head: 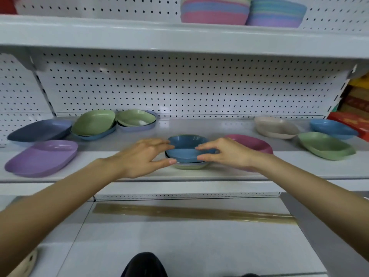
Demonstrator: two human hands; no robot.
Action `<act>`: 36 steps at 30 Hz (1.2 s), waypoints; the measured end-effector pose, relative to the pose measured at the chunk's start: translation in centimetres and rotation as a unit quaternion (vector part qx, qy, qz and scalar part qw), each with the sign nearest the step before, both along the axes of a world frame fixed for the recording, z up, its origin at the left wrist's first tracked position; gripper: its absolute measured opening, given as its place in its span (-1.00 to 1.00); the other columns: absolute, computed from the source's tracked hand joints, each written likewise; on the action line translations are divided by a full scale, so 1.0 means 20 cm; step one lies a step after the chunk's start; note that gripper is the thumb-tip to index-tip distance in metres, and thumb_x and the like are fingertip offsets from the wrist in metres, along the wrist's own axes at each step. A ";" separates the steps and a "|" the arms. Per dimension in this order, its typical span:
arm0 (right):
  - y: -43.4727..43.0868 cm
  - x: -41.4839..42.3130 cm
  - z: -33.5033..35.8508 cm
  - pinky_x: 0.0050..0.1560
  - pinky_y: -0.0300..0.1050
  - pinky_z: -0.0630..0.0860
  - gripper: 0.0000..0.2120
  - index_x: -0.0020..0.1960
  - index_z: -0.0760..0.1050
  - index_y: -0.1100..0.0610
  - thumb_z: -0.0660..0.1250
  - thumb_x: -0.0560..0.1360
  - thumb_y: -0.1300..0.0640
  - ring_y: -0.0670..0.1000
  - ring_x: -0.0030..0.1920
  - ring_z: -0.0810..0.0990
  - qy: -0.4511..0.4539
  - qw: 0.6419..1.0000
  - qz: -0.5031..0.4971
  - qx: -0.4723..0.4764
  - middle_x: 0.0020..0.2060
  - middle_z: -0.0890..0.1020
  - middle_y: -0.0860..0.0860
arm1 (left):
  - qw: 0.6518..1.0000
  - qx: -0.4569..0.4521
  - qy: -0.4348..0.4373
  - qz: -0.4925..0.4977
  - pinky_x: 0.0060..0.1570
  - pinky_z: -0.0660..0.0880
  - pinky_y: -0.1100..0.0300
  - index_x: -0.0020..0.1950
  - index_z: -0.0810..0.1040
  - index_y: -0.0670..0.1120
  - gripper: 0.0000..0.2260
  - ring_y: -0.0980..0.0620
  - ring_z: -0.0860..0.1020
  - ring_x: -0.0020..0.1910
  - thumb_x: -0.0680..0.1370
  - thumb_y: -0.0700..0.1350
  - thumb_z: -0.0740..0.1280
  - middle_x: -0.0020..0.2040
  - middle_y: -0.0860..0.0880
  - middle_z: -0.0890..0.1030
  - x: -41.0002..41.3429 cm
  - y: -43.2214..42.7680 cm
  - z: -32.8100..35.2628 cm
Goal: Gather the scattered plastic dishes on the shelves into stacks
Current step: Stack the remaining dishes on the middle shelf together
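White pegboard-backed metal shelving (179, 90) carries a central stack of shallow plastic dishes (189, 164) at the middle shelf's front edge, where the left hand (143, 154) and right hand (223, 152) pinch its top blue plastic dish (187, 141) by opposite rims, thumbs below, fingers above. Four single dishes lie right: a pink dish (251, 142) half hidden by the right hand, a beige dish (275, 127), a sky-blue dish (331, 128) and a green dish (325, 144); left sit a slate-blue plate (40, 130), a purple plate (42, 157) and two green-topped piles (93, 122). Motion blur leaves the stack's count uncertain, perhaps four, and two pastel bowl stacks (215, 11) above are cropped.
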State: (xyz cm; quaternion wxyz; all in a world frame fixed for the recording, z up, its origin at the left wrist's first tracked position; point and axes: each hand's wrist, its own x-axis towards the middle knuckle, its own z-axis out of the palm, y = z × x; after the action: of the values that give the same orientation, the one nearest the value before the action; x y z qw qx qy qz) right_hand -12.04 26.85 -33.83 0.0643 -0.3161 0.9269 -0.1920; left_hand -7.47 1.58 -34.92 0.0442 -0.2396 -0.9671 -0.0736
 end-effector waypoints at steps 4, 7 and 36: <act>0.01 -0.01 -0.01 0.25 -0.26 0.30 -0.57 0.32 0.46 0.06 0.26 0.52 -0.10 -0.03 0.33 0.43 0.004 0.999 -0.012 0.053 0.33 0.47 -0.02 | 0.997 -0.037 -0.061 0.012 0.41 0.12 0.16 0.45 0.29 0.08 -0.28 0.05 0.20 0.45 0.42 0.44 -0.08 0.47 0.05 0.27 -0.05 0.12 0.00; -0.02 0.01 -0.04 0.24 -0.16 0.36 -0.61 0.27 0.50 0.05 0.24 0.53 -0.11 0.00 0.28 0.48 0.010 0.998 0.000 0.065 0.27 0.54 -0.04 | 0.994 -0.056 -0.094 -0.006 0.36 0.14 0.20 0.44 0.31 0.07 -0.49 0.07 0.26 0.40 0.56 0.26 0.04 0.43 0.08 0.36 -0.07 0.17 0.02; 0.66 -0.15 0.04 0.12 -0.26 0.44 -0.80 0.09 0.62 0.15 0.37 0.47 0.18 -0.16 -0.02 0.58 0.072 0.965 -0.179 -0.177 -0.02 0.65 -0.06 | 0.994 -0.004 -0.035 -0.101 0.28 0.33 0.09 0.40 0.34 0.05 -0.49 0.03 0.42 0.27 0.55 0.27 0.04 0.33 0.07 0.38 -0.20 0.69 0.04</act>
State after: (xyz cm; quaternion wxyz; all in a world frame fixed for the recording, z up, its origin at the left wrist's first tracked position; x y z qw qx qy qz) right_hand -14.98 40.04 -33.05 -0.0949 -0.1640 0.9218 -0.3381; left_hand -11.53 15.47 -34.03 0.0017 -0.3332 -0.9393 -0.0820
